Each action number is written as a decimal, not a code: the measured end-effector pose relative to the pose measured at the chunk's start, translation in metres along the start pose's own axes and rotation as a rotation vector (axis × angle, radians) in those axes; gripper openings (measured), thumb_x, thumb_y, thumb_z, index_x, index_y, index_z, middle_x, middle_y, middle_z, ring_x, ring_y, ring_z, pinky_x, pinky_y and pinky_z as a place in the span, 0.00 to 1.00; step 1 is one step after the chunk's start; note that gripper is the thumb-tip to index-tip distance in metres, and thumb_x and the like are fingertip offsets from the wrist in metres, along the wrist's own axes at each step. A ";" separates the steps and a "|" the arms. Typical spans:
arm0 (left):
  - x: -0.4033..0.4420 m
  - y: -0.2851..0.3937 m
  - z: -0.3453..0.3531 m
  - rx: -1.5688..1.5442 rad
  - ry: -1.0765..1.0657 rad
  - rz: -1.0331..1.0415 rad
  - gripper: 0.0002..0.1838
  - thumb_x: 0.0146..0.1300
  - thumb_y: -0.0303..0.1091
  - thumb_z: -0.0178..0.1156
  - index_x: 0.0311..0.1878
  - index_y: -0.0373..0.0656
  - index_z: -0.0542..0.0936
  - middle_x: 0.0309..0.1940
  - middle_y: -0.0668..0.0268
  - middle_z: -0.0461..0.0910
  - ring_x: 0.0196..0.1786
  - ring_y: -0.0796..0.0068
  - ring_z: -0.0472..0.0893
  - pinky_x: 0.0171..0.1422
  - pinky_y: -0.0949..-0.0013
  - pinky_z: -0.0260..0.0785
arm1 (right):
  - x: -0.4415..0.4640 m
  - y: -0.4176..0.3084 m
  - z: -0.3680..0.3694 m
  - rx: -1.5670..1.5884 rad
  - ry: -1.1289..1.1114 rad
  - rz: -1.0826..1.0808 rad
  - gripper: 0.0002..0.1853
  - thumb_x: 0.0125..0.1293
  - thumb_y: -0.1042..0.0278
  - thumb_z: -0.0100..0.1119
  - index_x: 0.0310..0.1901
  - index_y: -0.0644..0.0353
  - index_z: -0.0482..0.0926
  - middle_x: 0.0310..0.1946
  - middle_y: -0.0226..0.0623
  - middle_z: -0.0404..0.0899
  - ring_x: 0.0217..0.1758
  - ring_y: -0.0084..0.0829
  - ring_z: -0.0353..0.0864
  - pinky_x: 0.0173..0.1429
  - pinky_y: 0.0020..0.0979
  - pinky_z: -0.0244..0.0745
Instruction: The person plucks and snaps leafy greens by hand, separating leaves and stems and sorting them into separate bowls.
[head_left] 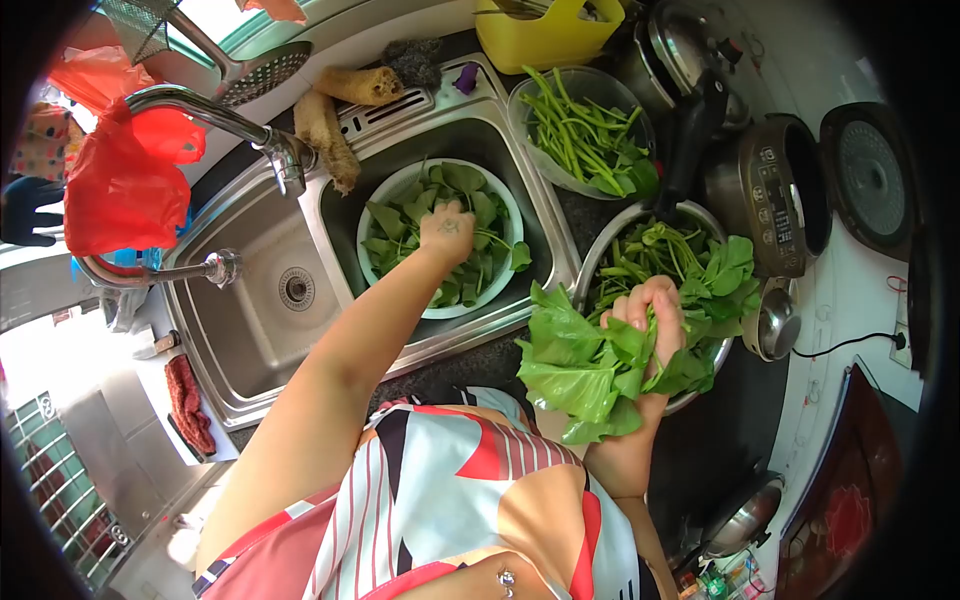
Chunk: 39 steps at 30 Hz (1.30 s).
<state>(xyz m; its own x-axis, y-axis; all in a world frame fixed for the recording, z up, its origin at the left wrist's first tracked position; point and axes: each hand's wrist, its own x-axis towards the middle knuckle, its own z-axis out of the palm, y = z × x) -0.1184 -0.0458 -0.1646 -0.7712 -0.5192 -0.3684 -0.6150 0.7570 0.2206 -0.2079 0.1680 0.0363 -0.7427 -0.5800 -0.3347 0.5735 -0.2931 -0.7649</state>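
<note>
Clock refs: 12 = top of view, centred on frame. Right hand (655,312) is wrapped round a leafy bunch (575,375), fingers curled in on it. Bunch is at 4 o'clock, its long axis roughly 2-to-8, broad leaves fanning toward 8, overhanging the near-left rim of the metal pot (600,243) at 3 o'clock on the worktop (765,400). More leaves show right of that hand; can't tell if they belong to bunch or pot. Left hand (447,232) is at 11 o'clock, back up, pointing about 1, down on loose greens (465,180) in the white basin (450,312), which sits in the sink (265,320). Its fingertips are buried, so can't tell if they pinch anything. Clear bowl (520,115) of green stalks (570,130) at 1 o'clock, stalks mostly 11-to-5.
</note>
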 end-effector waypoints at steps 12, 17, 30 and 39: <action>-0.027 -0.095 -0.047 -1.304 -0.234 -0.250 0.09 0.56 0.28 0.61 0.40 0.39 0.80 0.27 0.71 0.78 0.29 0.83 0.74 0.30 0.77 0.65 | -0.002 -0.006 0.014 -0.020 0.017 -0.038 0.07 0.66 0.62 0.45 0.33 0.55 0.66 0.17 0.24 0.58 0.20 0.20 0.55 0.29 0.26 0.60; -0.038 -0.100 -0.052 -1.236 -0.201 -0.319 0.10 0.57 0.31 0.61 0.41 0.39 0.80 0.27 0.71 0.77 0.28 0.83 0.74 0.27 0.78 0.64 | -0.001 -0.001 0.028 -0.032 0.000 -0.023 0.07 0.66 0.62 0.46 0.33 0.55 0.66 0.17 0.24 0.58 0.18 0.19 0.55 0.27 0.24 0.58; -0.073 -0.070 -0.019 -0.386 0.387 0.057 0.27 0.47 0.23 0.55 0.55 0.49 0.73 0.52 0.56 0.71 0.55 0.55 0.71 0.56 0.61 0.68 | -0.009 0.001 0.034 -0.077 -0.035 -0.064 0.07 0.67 0.62 0.45 0.34 0.55 0.66 0.18 0.24 0.58 0.20 0.19 0.56 0.29 0.25 0.59; -0.077 -0.036 0.042 -0.207 0.139 0.194 0.27 0.49 0.28 0.57 0.57 0.51 0.72 0.62 0.57 0.64 0.65 0.56 0.63 0.66 0.59 0.59 | 0.000 0.004 0.037 -0.038 -0.052 -0.080 0.10 0.67 0.59 0.47 0.34 0.56 0.67 0.20 0.25 0.61 0.22 0.22 0.62 0.30 0.23 0.63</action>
<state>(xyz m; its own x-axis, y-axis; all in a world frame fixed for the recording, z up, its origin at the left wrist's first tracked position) -0.0302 -0.0169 -0.1821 -0.8835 -0.4333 -0.1779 -0.4639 0.7574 0.4594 -0.1929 0.1383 0.0532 -0.7662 -0.5946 -0.2435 0.4988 -0.3115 -0.8088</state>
